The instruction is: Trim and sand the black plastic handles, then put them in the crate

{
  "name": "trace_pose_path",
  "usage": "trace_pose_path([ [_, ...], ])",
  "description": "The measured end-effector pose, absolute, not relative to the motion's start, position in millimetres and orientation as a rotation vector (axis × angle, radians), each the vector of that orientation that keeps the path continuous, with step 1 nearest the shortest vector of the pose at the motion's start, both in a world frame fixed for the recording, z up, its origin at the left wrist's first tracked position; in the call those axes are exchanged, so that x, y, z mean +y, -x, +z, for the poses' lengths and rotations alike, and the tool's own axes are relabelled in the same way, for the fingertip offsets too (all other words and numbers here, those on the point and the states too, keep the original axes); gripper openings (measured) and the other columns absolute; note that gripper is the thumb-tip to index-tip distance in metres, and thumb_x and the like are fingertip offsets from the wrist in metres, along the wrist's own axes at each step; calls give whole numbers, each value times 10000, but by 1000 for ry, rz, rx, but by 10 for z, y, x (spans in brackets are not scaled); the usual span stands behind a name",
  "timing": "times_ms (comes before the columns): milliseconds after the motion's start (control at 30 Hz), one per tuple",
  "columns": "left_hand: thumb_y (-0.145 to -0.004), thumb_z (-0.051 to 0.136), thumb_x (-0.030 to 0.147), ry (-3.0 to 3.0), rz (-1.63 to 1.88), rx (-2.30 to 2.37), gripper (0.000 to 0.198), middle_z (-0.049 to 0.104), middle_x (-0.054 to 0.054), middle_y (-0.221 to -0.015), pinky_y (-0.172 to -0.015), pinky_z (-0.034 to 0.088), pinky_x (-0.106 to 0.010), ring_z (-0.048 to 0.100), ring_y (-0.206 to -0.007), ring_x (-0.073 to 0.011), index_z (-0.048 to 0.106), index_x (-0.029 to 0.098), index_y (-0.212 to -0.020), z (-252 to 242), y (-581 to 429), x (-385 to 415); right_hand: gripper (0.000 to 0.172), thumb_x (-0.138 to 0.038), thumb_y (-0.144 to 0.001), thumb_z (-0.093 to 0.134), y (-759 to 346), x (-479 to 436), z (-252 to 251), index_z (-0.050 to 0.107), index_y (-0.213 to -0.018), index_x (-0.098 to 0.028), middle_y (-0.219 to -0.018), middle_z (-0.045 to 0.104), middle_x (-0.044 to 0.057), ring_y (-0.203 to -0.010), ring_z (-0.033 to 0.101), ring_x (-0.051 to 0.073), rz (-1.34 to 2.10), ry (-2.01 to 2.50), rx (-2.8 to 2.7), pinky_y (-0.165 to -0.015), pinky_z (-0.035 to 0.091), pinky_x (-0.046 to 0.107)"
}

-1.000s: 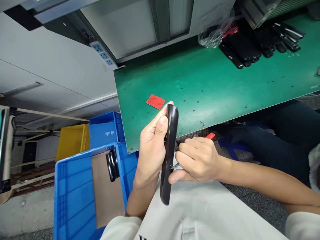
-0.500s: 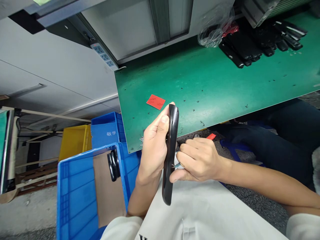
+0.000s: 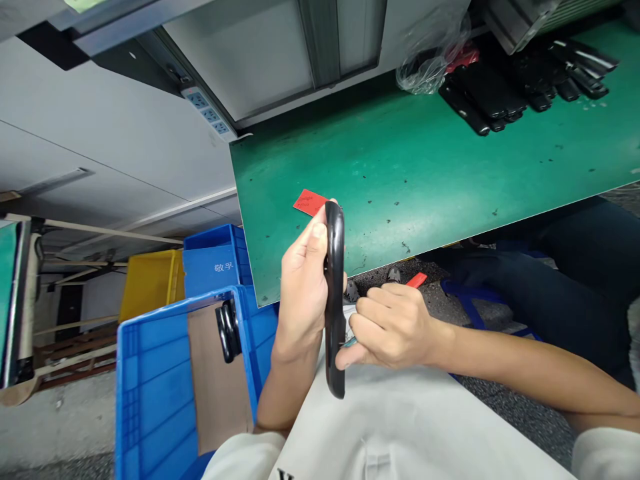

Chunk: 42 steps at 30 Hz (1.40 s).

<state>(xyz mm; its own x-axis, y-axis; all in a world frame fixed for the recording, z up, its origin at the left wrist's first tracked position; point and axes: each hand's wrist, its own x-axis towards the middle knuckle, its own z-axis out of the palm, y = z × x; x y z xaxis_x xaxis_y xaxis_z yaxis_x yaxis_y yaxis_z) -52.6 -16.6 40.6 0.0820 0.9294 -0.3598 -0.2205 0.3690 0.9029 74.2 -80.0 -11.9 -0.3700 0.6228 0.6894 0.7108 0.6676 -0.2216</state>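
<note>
My left hand (image 3: 303, 283) grips a long, glossy black plastic part (image 3: 335, 300) upright in front of my chest, thumb on its near side and fingers behind it. My right hand (image 3: 390, 323) is closed around a slim hand tool with a red end (image 3: 417, 280) showing past the knuckles. The tool's thin teal-and-metal tip (image 3: 349, 343) meets the right edge of the black part near its lower half. My right thumb presses against that same edge just below the tip. The exact kind of tool is hidden by my fingers.
A red card (image 3: 309, 202) lies on the green table (image 3: 425, 173). Several black parts (image 3: 483, 93) are piled at the back right beside a clear plastic bag (image 3: 425, 70). A blue crate (image 3: 150, 387) with cardboard and black parts stands at left. A person's dark-clothed leg (image 3: 560, 267) is at right.
The black part has shifted slightly left and stands more upright, its top now overlapping the red card. My right hand has moved a little down along its edge with the tool.
</note>
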Motion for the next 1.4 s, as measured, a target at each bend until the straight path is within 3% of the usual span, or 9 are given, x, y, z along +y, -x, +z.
trace_pose_path([
  [167, -1031, 603, 524, -754, 1037, 1116, 403, 215, 68, -690, -351, 257, -145, 217, -460, -50, 712, 282, -1334, 412, 546, -92, 710, -756, -1016, 372, -698, -834, -176, 444, -558, -218, -548, 373, -27, -573, 278, 148, -81, 1027, -2111, -557, 170, 343],
  [367, -1022, 626, 493, -753, 1116, 1134, 310, 289, 73, -652, -347, 255, -140, 244, -431, -41, 754, 230, -1124, 368, 567, -6, 742, -865, -905, 462, -652, -856, -212, 436, -542, -219, -548, 332, -46, -551, 262, 127, -28, 996, -2085, -548, 151, 344],
  [533, -1010, 645, 498, -730, 1189, 1142, 309, 345, 68, -663, -357, 257, -134, 279, -435, -37, 754, 233, -1127, 344, 587, 57, 762, -912, -863, 455, -627, -883, -241, 434, -540, -222, -553, 324, -52, -545, 252, 124, -5, 989, -2086, -549, 145, 343],
  [800, -986, 702, 418, -669, 1245, 1157, 226, 370, 68, -688, -363, 273, -127, 295, -452, -39, 741, 221, -1090, 288, 616, 150, 708, -813, -922, 500, -602, -887, -295, 424, -529, -229, -539, 340, -45, -545, 268, 136, -37, 984, -2103, -544, 168, 342],
  [967, -985, 689, 461, -686, 1260, 1239, 235, 315, 76, -663, -341, 269, -145, 268, -422, -46, 704, 227, -1003, 280, 636, 204, 610, -645, -971, 589, -578, -862, -313, 441, -554, -226, -544, 363, -42, -565, 290, 143, -120, 1052, -2089, -554, 208, 331],
  [1167, -996, 661, 499, -659, 1265, 1296, 298, 331, 78, -633, -335, 289, -155, 304, -401, -49, 652, 220, -890, 203, 681, 243, 617, -628, -974, 593, -571, -792, -363, 414, -540, -228, -531, 334, -41, -570, 274, 145, -197, 1047, -2043, -540, 194, 325],
  [1400, -1030, 619, 468, -619, 1326, 1285, 290, 386, 86, -609, -338, 281, -138, 337, -386, -32, 647, 202, -918, 103, 725, 349, 574, -551, -943, 672, -546, -768, -428, 394, -557, -228, -541, 317, -50, -581, 249, 143, -254, 1030, -2041, -552, 169, 331],
])
